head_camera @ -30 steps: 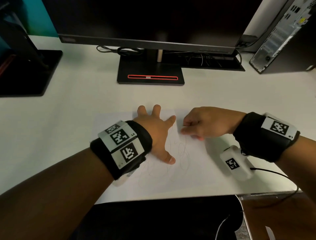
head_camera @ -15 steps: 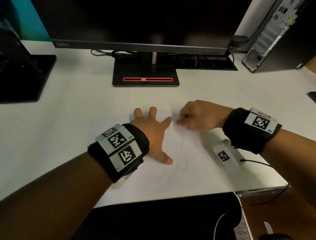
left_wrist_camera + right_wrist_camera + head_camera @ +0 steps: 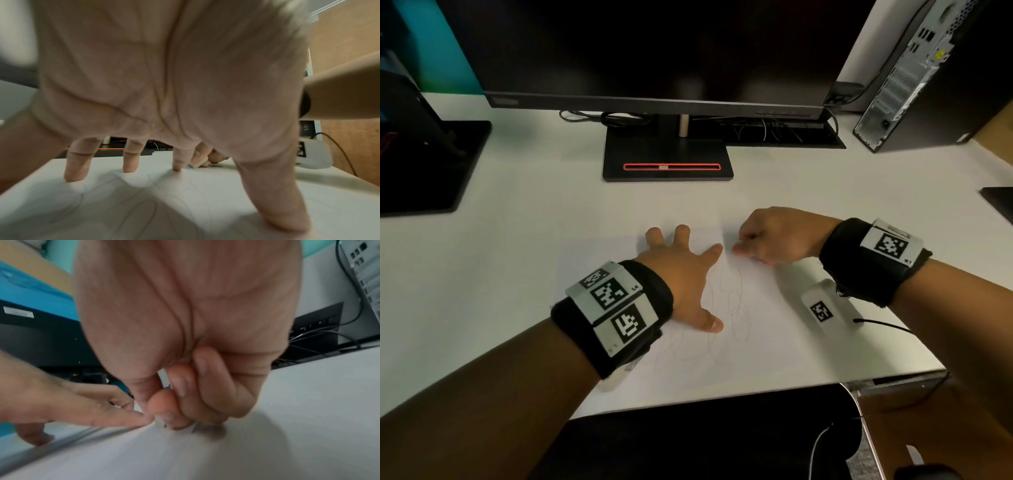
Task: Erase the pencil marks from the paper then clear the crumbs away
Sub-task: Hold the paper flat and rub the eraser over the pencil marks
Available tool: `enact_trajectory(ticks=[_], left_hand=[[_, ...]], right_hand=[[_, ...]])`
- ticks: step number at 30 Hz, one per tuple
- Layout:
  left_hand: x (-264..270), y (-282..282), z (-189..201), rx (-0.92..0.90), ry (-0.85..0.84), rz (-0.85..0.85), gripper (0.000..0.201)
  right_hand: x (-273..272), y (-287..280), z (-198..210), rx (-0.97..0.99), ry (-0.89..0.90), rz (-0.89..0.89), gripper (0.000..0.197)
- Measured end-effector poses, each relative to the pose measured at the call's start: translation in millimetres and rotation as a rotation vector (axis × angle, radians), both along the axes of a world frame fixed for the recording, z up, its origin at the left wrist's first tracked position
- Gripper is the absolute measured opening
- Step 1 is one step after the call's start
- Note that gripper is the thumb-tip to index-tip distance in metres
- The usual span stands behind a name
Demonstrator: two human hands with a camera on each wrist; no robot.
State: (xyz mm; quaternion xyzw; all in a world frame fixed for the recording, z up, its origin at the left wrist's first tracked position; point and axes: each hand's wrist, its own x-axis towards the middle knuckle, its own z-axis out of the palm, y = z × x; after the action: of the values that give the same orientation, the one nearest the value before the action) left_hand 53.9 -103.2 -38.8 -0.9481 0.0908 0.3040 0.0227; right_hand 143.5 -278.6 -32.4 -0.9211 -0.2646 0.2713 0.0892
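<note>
Both hands on paper (image 3: 774, 342); right hand (image 3: 774, 236) pinches eraser (image 3: 198, 164).

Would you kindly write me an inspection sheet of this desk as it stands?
Surface: white desk, well lit.
Job's things: paper flat, looping pencil marks on it; white eraser.
Clutter: nothing seen.
Grip: left hand spread, pressing the paper; right hand pinches the eraser at the paper's far edge.
Cables: black cable from the right wrist.
Surroundings: monitor, computer tower.
</note>
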Motion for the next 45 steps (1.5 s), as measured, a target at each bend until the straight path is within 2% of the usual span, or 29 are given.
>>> enact_trajectory(ticks=[2, 4, 6, 8, 10, 13, 15, 17, 19, 21, 25, 29, 34, 38, 40, 43, 45], left_hand=[[-1.8, 0.0, 1.0, -0.004, 0.013, 0.008, 0.116], [-2.4, -0.4, 1.7, -0.005, 0.026, 0.014, 0.115], [-1.5, -1.3, 3.0, 0.008, 0.036, 0.008, 0.115], [-0.7, -1.8, 4.1, 0.023, 0.052, 0.006, 0.114], [-0.4, -2.0, 4.9, 0.030, 0.068, 0.012, 0.115], [-0.2, -1.7, 5.2, 0.031, 0.074, 0.016, 0.115], [0.3, -2.2, 5.2, 0.032, 0.074, 0.010, 0.115], [0.5, -2.2, 5.2, 0.035, 0.072, 0.007, 0.115], [0.4, -1.9, 5.4, 0.035, 0.074, 0.012, 0.115], [0.2, -2.1, 5.7, 0.032, 0.081, 0.019, 0.115], [0.4, -2.8, 6.2, 0.035, 0.081, 0.013, 0.115], [-0.1, -2.1, 5.8, 0.032, 0.081, 0.021, 0.116], [-0.3, -2.6, 6.1, 0.033, 0.076, 0.019, 0.115], [-0.7, -3.4, 5.4, 0.031, 0.073, 0.024, 0.115], [-0.7, -3.2, 4.8, 0.029, 0.067, 0.020, 0.116], [-2.5, -2.9, 3.9, 0.024, 0.061, 0.019, 0.115], [-3.2, -2.8, 3.6, 0.010, 0.056, 0.023, 0.114]], right_hand=[[-6.1, 1.6, -1.6, 0.002, -0.048, 0.036, 0.044], [-14.6, 2.8, -5.2, -0.018, 0.011, 0.096, 0.043], [-14.7, -0.2, -3.9, -0.006, 0.074, 0.060, 0.043], [-8.3, -3.4, -1.4, 0.009, 0.013, 0.000, 0.043], [-11.6, -2.0, -2.0, 0.022, -0.047, 0.016, 0.044], [-22.0, 0.8, -4.8, -0.005, 0.029, 0.096, 0.042], [-16.6, -2.6, -2.6, 0.003, 0.038, 0.044, 0.041], [-11.6, -4.0, -1.5, 0.006, -0.034, 0.020, 0.043], [-16.1, -1.1, -4.2, 0.005, -0.065, 0.076, 0.043], [-22.1, 0.5, -5.7, -0.016, -0.020, 0.139, 0.042], [-12.2, -4.7, -0.2, -0.015, -0.036, 0.043, 0.039], [-23.5, 1.2, -4.9, -0.026, -0.016, 0.139, 0.041], [-13.4, -5.7, -1.5, 0.007, -0.042, 0.041, 0.042], [-27.3, -2.4, -5.0, -0.034, 0.011, 0.140, 0.041], [-22.5, -5.5, -1.7, -0.033, 0.031, 0.103, 0.042], [-13.4, -8.0, -0.9, -0.013, -0.061, 0.035, 0.042], [-18.6, -4.3, -5.4, -0.005, -0.072, 0.078, 0.042]])
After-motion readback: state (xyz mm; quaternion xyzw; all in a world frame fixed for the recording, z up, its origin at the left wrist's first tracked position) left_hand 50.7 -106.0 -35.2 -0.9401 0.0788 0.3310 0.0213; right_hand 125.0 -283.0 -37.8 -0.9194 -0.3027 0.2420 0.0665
